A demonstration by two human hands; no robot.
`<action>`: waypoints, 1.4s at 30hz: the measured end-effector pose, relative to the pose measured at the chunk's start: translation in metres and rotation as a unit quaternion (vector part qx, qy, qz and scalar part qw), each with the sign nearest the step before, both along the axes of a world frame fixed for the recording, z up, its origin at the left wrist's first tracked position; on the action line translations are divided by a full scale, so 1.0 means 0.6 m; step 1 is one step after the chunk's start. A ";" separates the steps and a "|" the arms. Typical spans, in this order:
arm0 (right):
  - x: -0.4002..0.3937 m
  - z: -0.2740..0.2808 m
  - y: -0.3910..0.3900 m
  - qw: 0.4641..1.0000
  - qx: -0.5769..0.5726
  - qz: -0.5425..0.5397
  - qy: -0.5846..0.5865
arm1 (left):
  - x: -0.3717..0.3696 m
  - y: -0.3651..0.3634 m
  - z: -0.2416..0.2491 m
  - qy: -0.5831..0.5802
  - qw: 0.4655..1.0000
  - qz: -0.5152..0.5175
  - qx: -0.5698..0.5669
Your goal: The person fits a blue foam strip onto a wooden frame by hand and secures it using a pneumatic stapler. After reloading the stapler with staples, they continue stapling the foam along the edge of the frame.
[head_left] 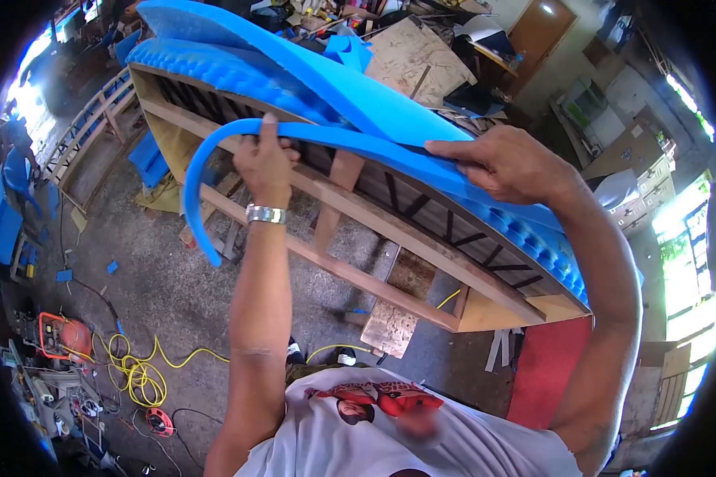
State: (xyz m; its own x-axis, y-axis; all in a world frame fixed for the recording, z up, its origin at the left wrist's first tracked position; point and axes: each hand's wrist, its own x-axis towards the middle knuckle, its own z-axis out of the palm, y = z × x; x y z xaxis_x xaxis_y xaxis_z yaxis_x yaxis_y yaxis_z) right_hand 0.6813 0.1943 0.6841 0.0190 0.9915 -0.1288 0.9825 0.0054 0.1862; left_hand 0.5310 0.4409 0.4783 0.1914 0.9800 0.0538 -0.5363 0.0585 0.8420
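Observation:
A long blue foam strip [350, 139] runs along the near top edge of a wooden sofa frame [390, 246]. My left hand [264, 163], with a metal watch on its wrist, grips the strip where its loose end curls down to the left. My right hand [497, 163] presses flat on the strip further right, fingers spread. Blue egg-crate foam [215, 67] covers the frame's top, and a smooth blue foam sheet [310, 63] lies folded over it.
A yellow hose [139, 374] and an orange compressor [65, 338] lie on the concrete floor at lower left. A board [390, 326] leans under the frame. A red sheet [545, 370] is at the right. Cluttered benches stand behind.

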 end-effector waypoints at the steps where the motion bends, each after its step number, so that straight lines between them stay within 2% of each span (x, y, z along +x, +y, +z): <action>1: 0.008 0.004 -0.020 1.000 -0.012 -0.014 0.022 | 0.000 -0.004 -0.003 -0.009 1.000 0.009 0.006; 2: 0.018 0.006 -0.037 0.998 -0.024 -0.027 0.043 | -0.002 -0.017 0.005 -0.006 1.000 0.016 0.006; 5: 0.045 -0.023 -0.056 0.993 0.002 0.039 0.111 | 0.015 -0.086 0.026 0.000 0.999 0.037 -0.025; 6: 0.052 -0.043 -0.055 0.993 0.015 0.046 0.107 | 0.019 -0.115 0.030 0.003 1.000 0.016 -0.002; 7: 0.055 -0.068 -0.056 0.993 0.029 0.055 0.103 | 0.048 -0.097 -0.040 0.047 0.991 0.030 0.118; 8: 0.050 -0.087 -0.059 0.992 0.039 0.060 0.103 | 0.053 -0.104 -0.063 0.073 0.988 0.012 0.136; 9: 0.039 -0.096 -0.063 0.994 0.041 0.037 0.093 | 0.045 -0.130 -0.044 0.099 0.983 -0.005 0.156; 11: 0.018 -0.102 -0.072 0.997 0.036 -0.011 0.064 | 0.045 -0.215 0.000 0.089 0.992 -0.090 -0.006; 14: 0.013 -0.108 -0.072 0.999 0.039 0.003 0.021 | 0.069 -0.236 0.003 0.079 0.994 -0.080 0.005; 18: 0.014 -0.100 -0.063 0.998 0.059 -0.004 0.005 | 0.091 -0.241 0.001 -0.017 1.000 -0.022 0.012; 23: 0.010 -0.081 -0.034 0.998 0.031 -0.005 -0.048 | 0.102 -0.229 -0.011 -0.020 1.000 0.010 0.006; 29: 0.048 -0.036 -0.152 0.999 0.028 0.038 0.003 | 0.085 -0.230 -0.017 -0.032 0.999 0.035 0.001; 33: 0.054 -0.006 -0.232 0.999 -0.008 -0.006 0.037 | 0.058 -0.230 -0.011 -0.048 0.997 0.057 0.005; 37: 0.077 -0.023 -0.268 0.999 0.001 0.002 0.048 | 0.070 -0.293 0.012 0.010 0.996 0.091 0.020; 40: 0.093 -0.069 -0.271 0.998 0.025 0.044 0.049 | 0.088 -0.385 0.028 0.014 0.997 -0.055 -0.052; 42: 0.095 -0.092 -0.273 0.997 0.027 0.067 0.025 | 0.110 -0.424 0.025 0.060 0.997 -0.040 -0.013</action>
